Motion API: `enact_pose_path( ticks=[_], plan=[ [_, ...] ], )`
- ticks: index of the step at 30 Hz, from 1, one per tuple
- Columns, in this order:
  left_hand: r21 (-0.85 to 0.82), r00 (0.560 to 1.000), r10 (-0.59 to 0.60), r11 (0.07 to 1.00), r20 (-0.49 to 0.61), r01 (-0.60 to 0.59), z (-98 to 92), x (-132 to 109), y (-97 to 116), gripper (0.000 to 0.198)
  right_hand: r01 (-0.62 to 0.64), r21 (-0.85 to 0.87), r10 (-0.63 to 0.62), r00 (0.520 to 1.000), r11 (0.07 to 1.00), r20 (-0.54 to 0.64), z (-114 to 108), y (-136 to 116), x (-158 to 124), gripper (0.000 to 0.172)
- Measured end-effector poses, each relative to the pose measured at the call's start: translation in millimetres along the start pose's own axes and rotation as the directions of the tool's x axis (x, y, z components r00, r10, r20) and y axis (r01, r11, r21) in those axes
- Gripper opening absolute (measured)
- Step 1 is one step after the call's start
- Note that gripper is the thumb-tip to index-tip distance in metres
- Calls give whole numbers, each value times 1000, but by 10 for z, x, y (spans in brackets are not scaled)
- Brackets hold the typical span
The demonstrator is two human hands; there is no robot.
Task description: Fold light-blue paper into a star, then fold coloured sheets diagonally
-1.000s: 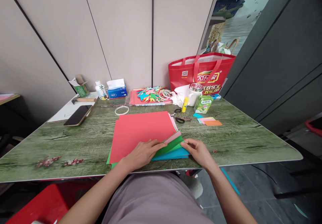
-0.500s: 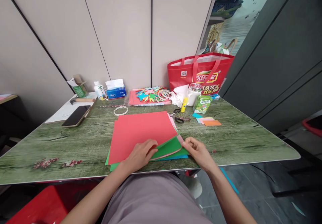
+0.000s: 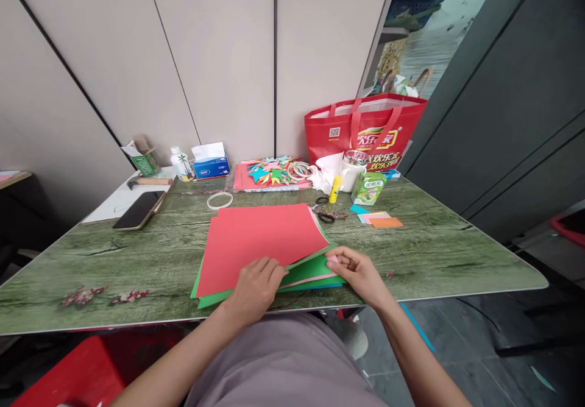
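A stack of coloured paper (image 3: 260,236) lies before me, red on top, with green, pink and blue edges fanned out below. My left hand (image 3: 260,282) rests at its near edge, fingers curled round the edge of the raised upper sheets. My right hand (image 3: 359,273) is at the near right corner, thumb and fingers pinching a small bit of pink paper (image 3: 333,261) there. Between the hands the upper sheets stand lifted off a green sheet (image 3: 311,268). How many sheets each hand holds is hidden.
Behind the stack are black-handled scissors (image 3: 325,217), a yellow glue stick (image 3: 335,189), a tape roll (image 3: 220,200) and a pile of paper cut-outs (image 3: 274,172). Small paper slips (image 3: 386,222) and a green drink carton (image 3: 368,189) stand right. A phone (image 3: 139,210) lies left.
The red and upper green sheets have dropped back over the near right corner. My left hand has closed more on the edge, and my right fingers have shifted slightly at the corner.
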State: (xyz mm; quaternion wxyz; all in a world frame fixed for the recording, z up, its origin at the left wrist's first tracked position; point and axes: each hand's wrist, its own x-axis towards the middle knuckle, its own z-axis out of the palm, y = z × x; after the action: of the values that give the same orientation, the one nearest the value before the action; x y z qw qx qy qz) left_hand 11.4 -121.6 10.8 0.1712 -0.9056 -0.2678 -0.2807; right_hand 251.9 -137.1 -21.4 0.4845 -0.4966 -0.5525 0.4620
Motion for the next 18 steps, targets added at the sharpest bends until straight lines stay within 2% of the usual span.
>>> enact_pose_path(
  ticks=[3,5,8,11,13,15,16,17,18],
  plan=[
    [27,993,-116,993,-27,117,-116,115,-101,18,66,-71,-71,995,995,-66,33,-77,78,33],
    [32,988,-146,988,-44,148,-246,209,-177,19,82,-131,-98,988,988,-116,62,-178,142,35],
    [24,979,-179,983,-101,183,-461,346,-262,18,83,-146,-103,986,986,-134,109,-405,241,41],
    [-46,955,-258,966,-145,254,-668,482,-316,15,162,-132,-183,970,978,-163,112,-695,329,46],
    [-118,904,-357,934,-236,338,-830,578,-363,11,228,-150,-259,937,962,-234,61,-914,374,43],
    [-156,819,-461,887,-341,434,-1032,659,-451,12,309,-185,-354,880,933,-316,-33,-1154,399,33],
    [-177,770,-502,863,-395,472,-1145,683,-514,13,344,-211,-397,861,915,-319,-88,-1281,402,28],
    [-208,729,-528,847,-436,490,-1262,692,-586,16,388,-245,-454,819,889,-350,-144,-1410,399,23],
    [-244,693,-556,829,-460,503,-1377,683,-662,21,439,-268,-514,753,858,-411,-198,-1541,390,18]
  ],
)
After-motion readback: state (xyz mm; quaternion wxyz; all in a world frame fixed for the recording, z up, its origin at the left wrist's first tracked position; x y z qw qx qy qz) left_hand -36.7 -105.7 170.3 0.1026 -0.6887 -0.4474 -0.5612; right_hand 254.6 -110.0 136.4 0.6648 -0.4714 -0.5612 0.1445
